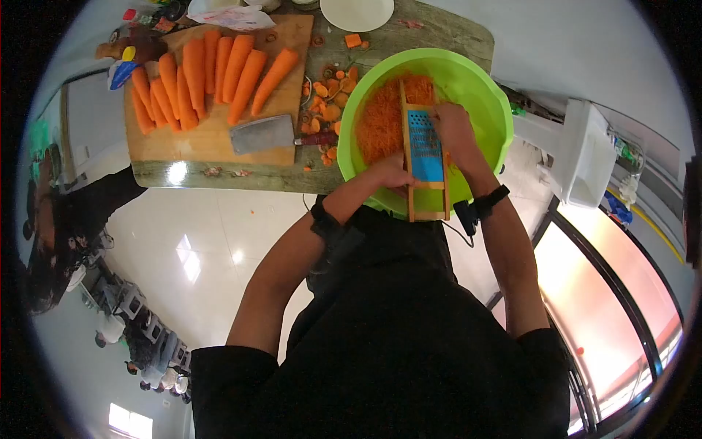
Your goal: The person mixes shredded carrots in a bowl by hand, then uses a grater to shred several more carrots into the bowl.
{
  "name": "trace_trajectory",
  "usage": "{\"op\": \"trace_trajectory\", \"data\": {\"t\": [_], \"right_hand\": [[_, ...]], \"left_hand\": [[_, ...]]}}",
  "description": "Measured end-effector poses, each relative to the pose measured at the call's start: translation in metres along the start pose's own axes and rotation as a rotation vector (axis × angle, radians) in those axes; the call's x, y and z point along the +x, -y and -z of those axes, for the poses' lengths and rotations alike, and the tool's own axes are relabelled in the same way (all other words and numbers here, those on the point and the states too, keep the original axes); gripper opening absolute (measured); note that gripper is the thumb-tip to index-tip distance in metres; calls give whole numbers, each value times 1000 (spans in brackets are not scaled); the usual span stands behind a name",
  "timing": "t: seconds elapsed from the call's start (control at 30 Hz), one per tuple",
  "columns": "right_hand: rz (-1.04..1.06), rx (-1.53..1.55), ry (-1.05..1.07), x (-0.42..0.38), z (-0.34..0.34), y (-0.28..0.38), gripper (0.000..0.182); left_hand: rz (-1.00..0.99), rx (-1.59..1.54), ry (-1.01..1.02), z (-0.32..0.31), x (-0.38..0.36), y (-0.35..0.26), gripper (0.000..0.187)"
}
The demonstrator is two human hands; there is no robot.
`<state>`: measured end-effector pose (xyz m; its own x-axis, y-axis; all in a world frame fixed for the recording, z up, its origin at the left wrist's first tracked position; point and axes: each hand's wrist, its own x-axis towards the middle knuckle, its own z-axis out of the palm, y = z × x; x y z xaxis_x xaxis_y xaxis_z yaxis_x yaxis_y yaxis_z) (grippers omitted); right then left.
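Observation:
A wooden-framed grater [425, 150] with a blue plate leans inside a large green basin [497, 110]. My left hand [391, 174] is closed on the lower left side of its frame. Over the upper right of the blue plate is my right hand [452, 126], fingers curled; what it holds, if anything, is hidden under it. Shredded carrot [379, 124] is heaped in the basin, left of the grater and behind its top end.
Left of the basin, peeled carrots [194, 77] lie on a wooden board [175, 150] beside a cleaver [263, 134]. Carrot pieces [330, 113] are scattered between board and basin. A white plate [357, 11] sits at the back; a white sink [589, 157] is at right.

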<state>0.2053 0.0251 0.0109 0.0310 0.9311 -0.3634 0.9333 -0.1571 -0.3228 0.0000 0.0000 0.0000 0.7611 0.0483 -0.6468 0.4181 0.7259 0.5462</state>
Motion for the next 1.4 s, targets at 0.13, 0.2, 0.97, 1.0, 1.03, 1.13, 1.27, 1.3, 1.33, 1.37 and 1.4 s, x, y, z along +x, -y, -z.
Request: {"op": "trace_trajectory", "data": {"t": [0.13,0.2,0.97,1.0,1.03,1.13,1.27,1.3,1.33,1.37,1.4], "right_hand": [[-38,15,3,-28,11,1,11],[-34,132,-53,-38,13,5,10],[-543,757,-286,-115,10,-35,23],[-550,760,-297,-117,9,-35,23],[-567,751,-275,-117,6,-33,24],[-520,783,-221,-110,-12,-34,26],[-398,516,-198,-88,-37,-27,27],[-396,517,-200,-84,-38,-26,27],[-431,544,-147,-80,-40,-24,27],[-466,570,-95,-77,-40,-22,28],[-461,573,-95,-78,-39,-19,28]], "left_hand": [[-14,-24,16,-8,0,2,73],[-10,-54,0,-5,-2,1,70],[29,-503,-293,19,-88,-69,38],[31,-492,-286,31,-95,-68,38],[24,-695,-125,45,-105,-66,34],[52,-946,-136,58,-113,-68,28],[-41,-989,46,72,-113,-61,25],[-43,-987,44,72,-107,-54,25],[-25,-965,-34,71,-98,-47,28],[-8,-943,-112,71,-91,-40,32],[-11,-942,-116,66,-91,-43,32]]}}
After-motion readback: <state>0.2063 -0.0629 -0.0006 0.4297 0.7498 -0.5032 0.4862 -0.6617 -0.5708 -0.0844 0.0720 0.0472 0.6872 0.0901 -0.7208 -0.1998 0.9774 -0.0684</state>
